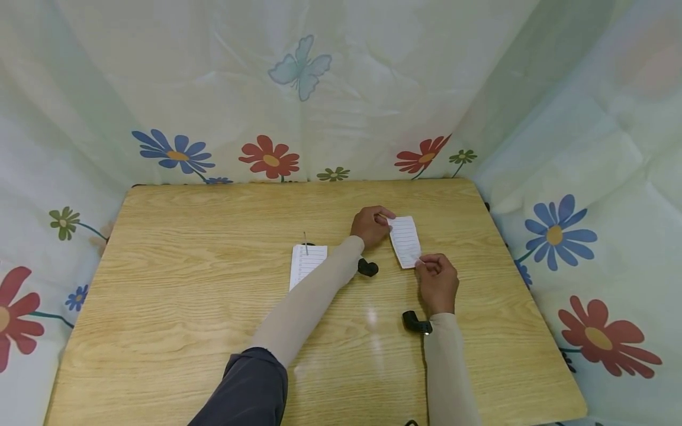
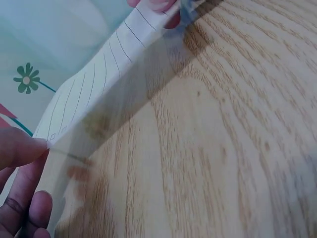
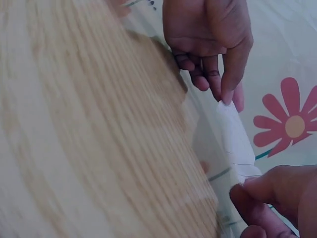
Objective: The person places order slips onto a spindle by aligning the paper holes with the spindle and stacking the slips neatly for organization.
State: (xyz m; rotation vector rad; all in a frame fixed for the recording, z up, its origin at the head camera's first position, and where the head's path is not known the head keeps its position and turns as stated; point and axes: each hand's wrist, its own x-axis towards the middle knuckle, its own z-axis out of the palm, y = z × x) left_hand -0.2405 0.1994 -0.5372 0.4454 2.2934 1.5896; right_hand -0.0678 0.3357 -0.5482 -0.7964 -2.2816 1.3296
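A small lined sheet of paper point(image 1: 405, 239) is stretched between both hands over the right part of the table. My left hand point(image 1: 370, 226) pinches its far left corner between thumb and fingers. At the near end, my right hand point(image 1: 438, 283) pinches the lower right corner. Seen from the left wrist, the ruled paper point(image 2: 94, 84) slants above the wood, with small printed boxes near the left thumb. The right wrist view has the sheet point(image 3: 235, 134) nearly edge-on, the left hand point(image 3: 208, 44) above and the right hand point(image 3: 280, 198) below.
A lined notepad point(image 1: 307, 263) lies left of the hands, partly covered by the left sleeve point(image 1: 309, 299). A thin stick-like item point(image 1: 306, 244) crosses its top edge. Flowered curtains point(image 1: 341, 106) enclose the wooden table point(image 1: 186, 284) at the back and sides.
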